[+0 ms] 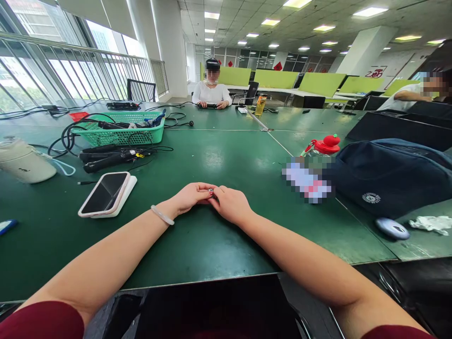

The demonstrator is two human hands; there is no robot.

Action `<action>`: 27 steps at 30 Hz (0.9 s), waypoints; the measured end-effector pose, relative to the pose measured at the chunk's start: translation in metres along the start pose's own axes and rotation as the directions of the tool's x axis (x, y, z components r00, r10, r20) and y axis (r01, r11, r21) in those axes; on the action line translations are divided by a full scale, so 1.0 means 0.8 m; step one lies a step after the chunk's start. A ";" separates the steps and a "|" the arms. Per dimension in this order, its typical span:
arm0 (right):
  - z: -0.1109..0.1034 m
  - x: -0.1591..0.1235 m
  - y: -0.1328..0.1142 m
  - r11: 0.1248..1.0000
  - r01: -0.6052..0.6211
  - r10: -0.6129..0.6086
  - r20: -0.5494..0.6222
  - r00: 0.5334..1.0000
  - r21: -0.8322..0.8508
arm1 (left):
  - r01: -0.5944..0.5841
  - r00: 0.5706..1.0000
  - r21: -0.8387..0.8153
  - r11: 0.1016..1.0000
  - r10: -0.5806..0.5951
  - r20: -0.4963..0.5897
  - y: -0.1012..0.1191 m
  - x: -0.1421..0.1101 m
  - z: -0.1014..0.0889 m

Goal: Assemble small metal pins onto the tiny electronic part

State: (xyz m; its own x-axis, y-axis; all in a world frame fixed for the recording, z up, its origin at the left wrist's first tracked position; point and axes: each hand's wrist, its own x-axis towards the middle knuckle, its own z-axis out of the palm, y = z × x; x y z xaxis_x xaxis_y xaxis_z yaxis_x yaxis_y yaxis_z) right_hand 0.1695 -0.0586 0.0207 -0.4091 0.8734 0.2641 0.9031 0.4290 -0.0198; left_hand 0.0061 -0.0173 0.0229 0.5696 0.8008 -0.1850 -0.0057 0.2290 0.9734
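My left hand and my right hand meet over the green table, fingertips together. Between the fingers shows a tiny dark and silvery object, too small and too covered to name. Both hands are closed around it, and it touches the fingers of each. A pale bangle circles my left wrist. Left of my left hand, a phone lies screen up on a white flat item.
A teal basket of cables, black gear and a cream bottle stand left. On the right are a red-lidded bottle, a navy bag, a mouse and crumpled tissue. A person sits opposite.
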 end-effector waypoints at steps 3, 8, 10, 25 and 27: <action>0.001 0.000 -0.002 1.000 0.010 -0.010 0.022 1.000 -0.007 | 0.001 1.000 0.013 1.000 -0.001 0.001 -0.003 0.003 -0.003; 0.001 0.000 0.010 0.999 -0.024 0.024 -0.005 1.000 0.044 | -0.039 0.992 0.254 0.966 0.067 -0.102 0.009 0.000 -0.031; 0.001 0.001 0.019 0.996 -0.062 0.062 0.000 0.998 0.062 | -0.015 0.971 0.549 0.836 0.144 -0.192 0.018 -0.005 -0.058; 0.003 0.002 0.029 0.986 0.033 -0.046 0.072 0.996 0.162 | 0.638 0.660 0.748 0.185 0.370 -0.654 0.032 -0.034 -0.141; 0.003 0.002 0.031 0.986 0.033 -0.046 0.076 0.996 0.165 | 0.637 0.646 0.743 0.204 0.385 -0.659 0.033 -0.034 -0.139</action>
State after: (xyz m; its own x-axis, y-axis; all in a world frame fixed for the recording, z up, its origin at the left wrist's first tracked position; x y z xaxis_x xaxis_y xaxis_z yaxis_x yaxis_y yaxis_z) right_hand 0.1906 -0.0458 0.0187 -0.4587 0.8678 0.1910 0.8553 0.4895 -0.1698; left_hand -0.1011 0.0289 0.0386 -0.1764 0.9701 0.1665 0.9727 0.1459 0.1804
